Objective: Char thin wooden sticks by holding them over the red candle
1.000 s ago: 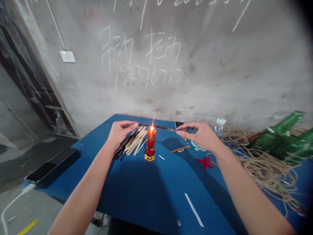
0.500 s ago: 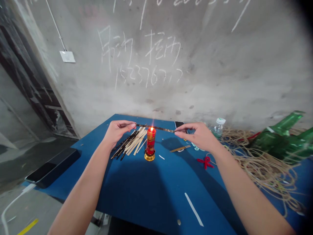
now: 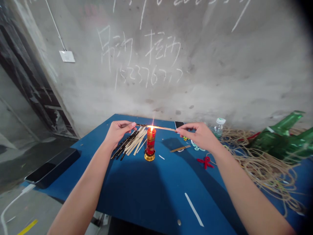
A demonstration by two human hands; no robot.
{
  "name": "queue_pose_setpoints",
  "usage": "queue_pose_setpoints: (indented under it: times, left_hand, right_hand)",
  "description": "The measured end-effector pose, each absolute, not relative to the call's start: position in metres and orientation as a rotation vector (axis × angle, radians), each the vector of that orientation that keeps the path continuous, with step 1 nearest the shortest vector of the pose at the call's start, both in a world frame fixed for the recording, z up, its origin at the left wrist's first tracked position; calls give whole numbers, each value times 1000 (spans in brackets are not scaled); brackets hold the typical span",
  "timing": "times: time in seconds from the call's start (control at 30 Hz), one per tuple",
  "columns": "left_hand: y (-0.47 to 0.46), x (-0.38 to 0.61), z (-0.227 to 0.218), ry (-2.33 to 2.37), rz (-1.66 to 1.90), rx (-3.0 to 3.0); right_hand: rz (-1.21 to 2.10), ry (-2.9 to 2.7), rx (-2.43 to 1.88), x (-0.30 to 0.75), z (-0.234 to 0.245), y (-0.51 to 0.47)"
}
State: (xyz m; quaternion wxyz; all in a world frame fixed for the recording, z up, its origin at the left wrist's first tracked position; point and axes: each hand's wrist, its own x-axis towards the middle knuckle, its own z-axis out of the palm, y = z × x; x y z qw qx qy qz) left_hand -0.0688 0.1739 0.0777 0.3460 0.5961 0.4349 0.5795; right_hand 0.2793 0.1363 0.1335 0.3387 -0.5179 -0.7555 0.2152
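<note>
A thin flat strip (image 3: 164, 128), like a bamboo or wooden stick, is stretched level over the flame of a red candle (image 3: 151, 142) on a gold base. My left hand (image 3: 119, 130) pinches its dark, scorched left end. The right end is pinched by my right hand (image 3: 195, 133). Its stretch from the flame rightward looks pale and brightly lit. Behind and left of the candle lies a bundle of sticks (image 3: 133, 143), some blackened, some pale, near my left hand. A brown flat stick (image 3: 180, 148) rests on the table below my right hand.
On the blue table (image 3: 137, 189) lie a black power bank-like box (image 3: 55, 168) at left, a white strip (image 3: 194, 209) in front, and a red knotted piece (image 3: 205, 162). Coiled cord (image 3: 264, 173), green bottles (image 3: 278, 137) and a clear bottle (image 3: 218, 127) crowd the right. A wall stands behind.
The strip's visible side over and right of the flame has turned from dark to pale and bright. My right hand has shifted slightly right; my left hand has barely moved.
</note>
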Motion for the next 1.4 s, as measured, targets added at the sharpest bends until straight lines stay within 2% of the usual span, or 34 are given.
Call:
queue_pose_setpoints:
  times: [1.4]
  left_hand:
    - [171, -69, 78, 1076, 1437, 1607]
  right_hand:
    - [540, -1978, -1356, 287, 141, 135]
